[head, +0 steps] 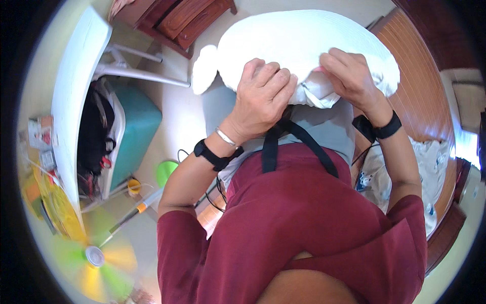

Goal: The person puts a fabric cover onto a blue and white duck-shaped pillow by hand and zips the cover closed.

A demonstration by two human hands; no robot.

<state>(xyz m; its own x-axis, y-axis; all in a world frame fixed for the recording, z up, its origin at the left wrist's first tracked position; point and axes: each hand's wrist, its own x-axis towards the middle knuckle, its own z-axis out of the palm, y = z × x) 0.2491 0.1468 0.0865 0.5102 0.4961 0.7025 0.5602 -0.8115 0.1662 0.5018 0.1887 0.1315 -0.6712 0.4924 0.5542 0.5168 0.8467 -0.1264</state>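
Note:
A bulky white cloth bundle [288, 40], perhaps a cushion or a pillow, rests across my lap. My left hand [265, 89] lies over its near edge with the fingers curled; what is under them is hidden. At the right, my right hand [347, 74] pinches the edge of the white cloth, and a bit of pink shows at its fingertips. Between the hands the cloth is gathered, with a narrow white strip [312, 95] hanging in a loop. A smaller white rounded piece [205, 69] sticks out at the bundle's left.
A white table [78, 76] with metal legs stands at the left, a teal container [134, 125] beneath it. A fan [94, 256] with green and yellow blades is spinning at the lower left. Wooden drawers [190, 22] stand ahead; a wooden bench or bed [421, 83] with patterned cloth [429, 159] is at the right.

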